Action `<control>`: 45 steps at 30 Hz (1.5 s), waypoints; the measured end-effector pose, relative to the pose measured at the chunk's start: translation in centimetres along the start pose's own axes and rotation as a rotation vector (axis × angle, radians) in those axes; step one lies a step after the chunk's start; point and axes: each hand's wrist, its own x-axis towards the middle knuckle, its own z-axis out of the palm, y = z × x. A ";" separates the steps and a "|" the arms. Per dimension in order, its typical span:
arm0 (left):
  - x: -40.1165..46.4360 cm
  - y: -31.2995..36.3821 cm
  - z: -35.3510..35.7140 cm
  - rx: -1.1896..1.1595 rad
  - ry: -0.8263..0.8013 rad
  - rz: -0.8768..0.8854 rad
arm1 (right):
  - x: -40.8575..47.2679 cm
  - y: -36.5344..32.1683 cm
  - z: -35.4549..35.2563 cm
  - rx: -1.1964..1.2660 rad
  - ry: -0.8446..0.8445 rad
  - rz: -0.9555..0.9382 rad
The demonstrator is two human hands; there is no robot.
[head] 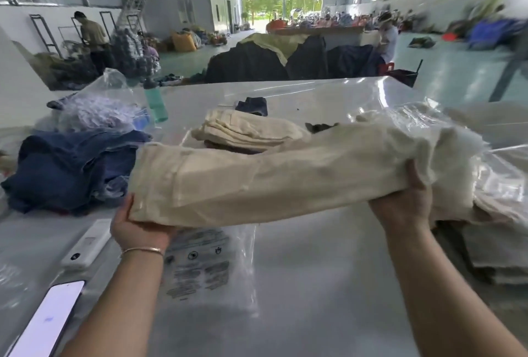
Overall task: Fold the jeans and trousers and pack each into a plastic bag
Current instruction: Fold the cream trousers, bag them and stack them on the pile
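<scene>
Folded cream trousers [271, 174] are held clear above the bench [328, 271], long axis running left to right across the person's front. The left hand [140, 228] grips the near left end from beneath, fingers curled under the fold; the right hand [405, 199] grips the right end, thumb side up, where the cloth enters the mouth of a clear plastic bag [457, 139]. The bag lies to the right of the bundle, so insertion in my judgement calls for travel rightward along the long axis, the left hand pushing and the right holding the opening; how far the cloth is inside cannot be told through the glare. The fabric is a matt woven cotton type, soft, with flattened creases; the film is thin, glossy and crumpled, likely to cling and bunch. A second printed plastic bag [205, 268] lies flat on the bench beneath the bundle. Further folded cream trousers [245, 128] rest behind, a heap of blue jeans [71, 168] lies to the left, and a phone [45, 319] sits at the near left edge.
</scene>
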 end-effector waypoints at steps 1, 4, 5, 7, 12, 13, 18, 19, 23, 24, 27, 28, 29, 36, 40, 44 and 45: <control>0.1 0.4 -1.6 -0.004 0.042 0.019 | -0.9 2.2 -1.4 -0.013 0.046 0.083; -0.1 0.5 -6.4 0.039 0.184 0.014 | -3.5 8.5 -4.6 -0.022 0.267 0.373; -0.3 0.1 -7.9 0.091 0.205 -0.028 | -4.3 10.2 -5.7 -0.053 0.336 0.451; -1.2 -0.8 -10.1 0.170 0.224 -0.129 | -5.6 12.5 -7.6 -0.127 0.443 0.536; -1.9 -0.9 -12.6 0.215 0.271 -0.225 | -6.5 13.1 -9.5 -0.366 0.501 0.629; -1.7 -0.8 -12.7 0.228 0.273 -0.242 | -6.3 13.2 -9.6 -0.394 0.506 0.645; -1.4 0.4 -10.7 0.138 0.277 -0.134 | -3.1 12.2 -7.8 -0.182 0.422 0.444; -1.3 1.0 -10.6 0.112 0.276 -0.087 | -2.6 11.3 -7.3 -0.101 0.381 0.392; -1.5 3.1 -11.7 0.181 0.355 -0.069 | -3.8 9.0 -8.1 -0.013 0.408 0.385; -1.5 3.2 -12.1 0.209 0.371 -0.078 | -4.8 9.3 -8.6 -0.054 0.446 0.430; -1.8 2.9 -13.1 0.299 0.404 -0.086 | -8.5 12.3 -9.5 -0.241 0.548 0.599; -1.9 3.0 -13.4 0.305 0.420 -0.078 | -9.4 13.2 -9.6 -0.302 0.552 0.630; -1.7 3.4 -14.0 0.300 0.434 -0.060 | -10.0 14.0 -9.4 -0.346 0.550 0.633; -0.6 5.5 -16.3 0.448 0.558 -0.060 | -11.1 16.8 -9.0 -0.378 0.574 0.521; -1.6 4.5 -17.2 1.076 0.831 -0.005 | -11.1 17.4 -9.9 -0.474 0.656 0.555; -3.0 2.5 -16.0 1.348 0.948 0.131 | -11.0 17.2 -9.9 -0.483 0.676 0.604; -3.4 1.5 -15.1 1.408 0.950 0.201 | -11.1 17.1 -9.9 -0.482 0.664 0.617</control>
